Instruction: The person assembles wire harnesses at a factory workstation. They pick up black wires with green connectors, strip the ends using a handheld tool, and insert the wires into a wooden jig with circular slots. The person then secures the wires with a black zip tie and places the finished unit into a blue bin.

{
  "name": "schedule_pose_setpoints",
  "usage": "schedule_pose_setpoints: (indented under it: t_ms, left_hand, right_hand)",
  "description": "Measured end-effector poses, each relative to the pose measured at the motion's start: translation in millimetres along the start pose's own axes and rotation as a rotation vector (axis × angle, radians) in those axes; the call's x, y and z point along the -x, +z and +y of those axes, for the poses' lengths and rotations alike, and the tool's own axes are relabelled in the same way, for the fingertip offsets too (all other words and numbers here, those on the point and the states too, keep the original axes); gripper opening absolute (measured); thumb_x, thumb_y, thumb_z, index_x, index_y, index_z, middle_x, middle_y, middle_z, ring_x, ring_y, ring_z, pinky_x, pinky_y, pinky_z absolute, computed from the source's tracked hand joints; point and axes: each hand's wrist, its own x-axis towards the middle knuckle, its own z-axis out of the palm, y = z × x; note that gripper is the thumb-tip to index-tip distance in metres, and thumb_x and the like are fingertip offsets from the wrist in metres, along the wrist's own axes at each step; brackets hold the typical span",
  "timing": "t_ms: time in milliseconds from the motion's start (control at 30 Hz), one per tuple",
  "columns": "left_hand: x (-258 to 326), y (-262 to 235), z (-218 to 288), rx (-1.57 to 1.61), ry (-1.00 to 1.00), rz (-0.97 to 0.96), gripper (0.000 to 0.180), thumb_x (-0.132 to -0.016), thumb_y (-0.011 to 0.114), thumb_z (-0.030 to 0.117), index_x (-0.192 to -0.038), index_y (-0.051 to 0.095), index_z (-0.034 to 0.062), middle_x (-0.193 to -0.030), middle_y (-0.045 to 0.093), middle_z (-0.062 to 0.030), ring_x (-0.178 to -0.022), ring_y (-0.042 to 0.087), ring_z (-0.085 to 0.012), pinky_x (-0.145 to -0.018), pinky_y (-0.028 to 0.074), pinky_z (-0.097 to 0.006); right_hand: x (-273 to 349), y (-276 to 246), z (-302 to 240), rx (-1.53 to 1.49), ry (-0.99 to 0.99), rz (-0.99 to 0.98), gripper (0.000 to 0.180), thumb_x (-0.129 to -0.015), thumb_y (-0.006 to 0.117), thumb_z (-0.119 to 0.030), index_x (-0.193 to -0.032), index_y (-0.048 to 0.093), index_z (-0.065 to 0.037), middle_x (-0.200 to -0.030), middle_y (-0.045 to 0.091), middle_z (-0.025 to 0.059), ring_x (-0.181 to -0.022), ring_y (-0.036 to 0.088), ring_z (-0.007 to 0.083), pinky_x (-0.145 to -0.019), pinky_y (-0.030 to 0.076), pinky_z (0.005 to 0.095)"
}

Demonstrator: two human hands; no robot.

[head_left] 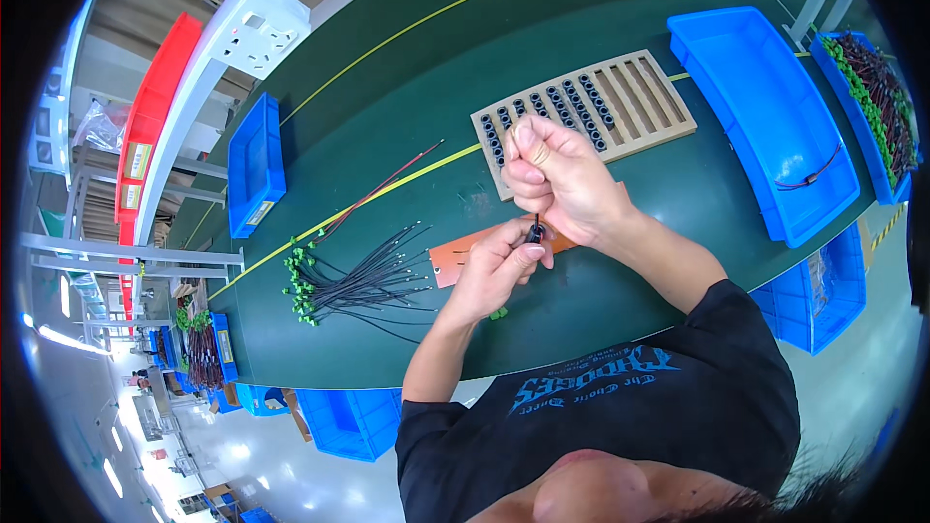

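Note:
My left hand (496, 266) is closed round a small black cylindrical part (535, 233), held upright between thumb and fingers. A thin black wire (538, 219) rises from the top of that part into my right hand (562, 179), which is closed in a fist just above. The wire's upper end is hidden in the fist. Under both hands lies an orange board (451, 260), partly covered by them. Below my left hand a small green piece (499, 313) shows on the table. Beyond my right hand stands a wooden slotted rack (651, 97) with rows of black round parts.
Left of my hands a bundle of black wires (363, 276) with green ends is spread on the green table (387, 126). A red wire (387, 182) lies behind it. Blue trays stand left (256, 165) and right (727, 77); another tray (852, 126) holds green-ended wires.

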Motion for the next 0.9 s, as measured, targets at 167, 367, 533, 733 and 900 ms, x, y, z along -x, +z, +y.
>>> schedule_pose_setpoints:
  t_ms: [167,367,533,733,900]
  left_hand:
    - [2,20,-7,-0.058,0.059,0.088,0.020,-0.106,0.056,0.012,-0.121,0.059,-0.0016,-0.086,0.065,-0.0074,-0.058,0.040,-0.0035,-0.052,0.033,-0.020]
    - [0,31,-32,0.295,0.117,0.141,0.021,-0.107,0.056,0.012,-0.122,0.058,-0.0016,-0.090,0.067,-0.0136,-0.055,0.043,-0.0058,-0.050,0.036,-0.021]
    - [4,35,-55,0.392,0.049,0.097,0.023,-0.107,0.056,0.013,-0.124,0.056,-0.0014,-0.092,0.067,-0.0162,-0.054,0.045,-0.0069,-0.050,0.039,-0.022]
    - [7,37,-66,0.299,0.051,0.049,0.019,-0.104,0.055,0.006,-0.123,0.057,-0.0011,-0.098,0.069,-0.0181,-0.057,0.052,-0.0081,-0.053,0.045,-0.023]
    - [4,32,-72,0.325,0.100,0.109,0.030,-0.102,0.056,-0.001,-0.131,0.048,0.0023,-0.103,0.069,-0.0186,-0.063,0.057,-0.0099,-0.055,0.047,-0.023]
  right_hand:
    - [0,-2,-8,-0.023,0.011,0.113,0.028,-0.110,0.052,-0.028,-0.091,0.052,-0.008,-0.071,0.041,-0.0045,-0.056,0.030,0.0048,-0.046,0.024,0.0214]
    - [6,-28,2,0.521,-0.142,0.097,0.025,-0.107,0.058,-0.025,-0.112,0.067,-0.003,-0.095,0.068,0.0033,-0.092,0.066,0.0111,-0.089,0.055,0.0299]
    - [31,-45,13,0.707,-0.032,0.148,0.019,-0.103,0.066,-0.019,-0.100,0.069,0.000,-0.091,0.068,0.0025,-0.083,0.064,0.0066,-0.077,0.053,0.0232]
    - [41,-65,10,0.518,0.036,0.168,0.024,-0.107,0.058,-0.022,-0.106,0.068,-0.001,-0.085,0.065,0.0046,-0.070,0.060,0.0078,-0.061,0.049,0.0230]
    - [50,-72,17,0.790,0.030,0.099,0.022,-0.108,0.055,-0.019,-0.108,0.066,0.000,-0.096,0.061,0.0039,-0.082,0.060,0.0092,-0.071,0.049,0.0245]
